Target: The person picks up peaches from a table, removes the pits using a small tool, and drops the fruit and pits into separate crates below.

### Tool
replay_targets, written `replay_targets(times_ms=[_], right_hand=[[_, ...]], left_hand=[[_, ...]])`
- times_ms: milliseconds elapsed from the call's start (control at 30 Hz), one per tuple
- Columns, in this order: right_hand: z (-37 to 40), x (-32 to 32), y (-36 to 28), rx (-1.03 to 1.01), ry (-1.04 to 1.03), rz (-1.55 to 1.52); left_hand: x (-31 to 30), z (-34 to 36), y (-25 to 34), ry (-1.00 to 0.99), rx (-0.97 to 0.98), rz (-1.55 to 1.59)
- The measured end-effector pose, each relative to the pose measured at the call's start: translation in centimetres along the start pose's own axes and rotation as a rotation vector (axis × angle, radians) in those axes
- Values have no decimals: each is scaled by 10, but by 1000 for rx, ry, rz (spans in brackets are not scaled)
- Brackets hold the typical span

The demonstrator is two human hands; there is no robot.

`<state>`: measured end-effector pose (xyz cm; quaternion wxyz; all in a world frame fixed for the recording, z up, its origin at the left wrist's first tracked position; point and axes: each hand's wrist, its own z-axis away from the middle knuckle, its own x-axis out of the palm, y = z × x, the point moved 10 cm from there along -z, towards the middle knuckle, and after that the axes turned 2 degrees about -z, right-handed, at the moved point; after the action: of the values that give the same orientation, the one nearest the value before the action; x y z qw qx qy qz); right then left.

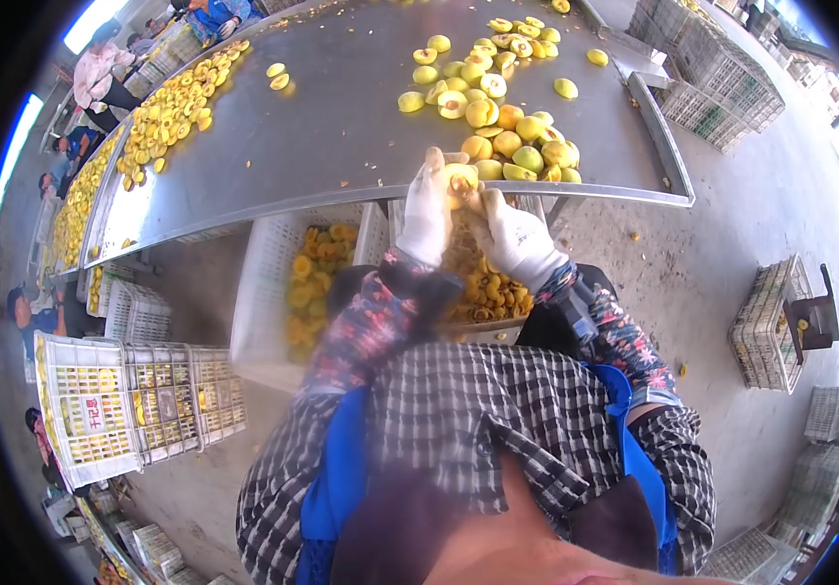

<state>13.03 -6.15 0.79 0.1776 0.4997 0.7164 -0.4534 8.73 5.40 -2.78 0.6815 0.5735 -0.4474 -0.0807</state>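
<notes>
My left hand [426, 208], in a white glove, grips a halved yellow fruit [460, 182] at the near edge of the metal table [322, 117]. Close on its right, my right hand [515, 234], gloved too, has its fingers pinched against the fruit's lower side; any tool between them is too small to make out. Just beyond the hands lies a pile of whole and halved yellow-green fruits [529, 156]. Below them, between my knees, a crate holds fruit halves [483, 292].
A white crate [252, 292] with fruit halves stands at my left, near stacked crates [93, 409]. More halves [171, 112] cover the table's left side. Several people work at the far left. Crates [717, 78] and a basket [765, 327] stand on the right.
</notes>
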Motion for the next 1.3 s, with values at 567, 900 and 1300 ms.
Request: replay_targets(times_ms=[567, 900, 1300], right_hand=[[1, 1, 12, 85, -12, -8], [20, 37, 45, 14, -208, -185], [17, 13, 37, 106, -198, -207]], left_hand=[[1, 0, -10, 115, 37, 86], [-9, -3, -21, 64, -44, -239], [8, 5, -19, 30, -69, 9]])
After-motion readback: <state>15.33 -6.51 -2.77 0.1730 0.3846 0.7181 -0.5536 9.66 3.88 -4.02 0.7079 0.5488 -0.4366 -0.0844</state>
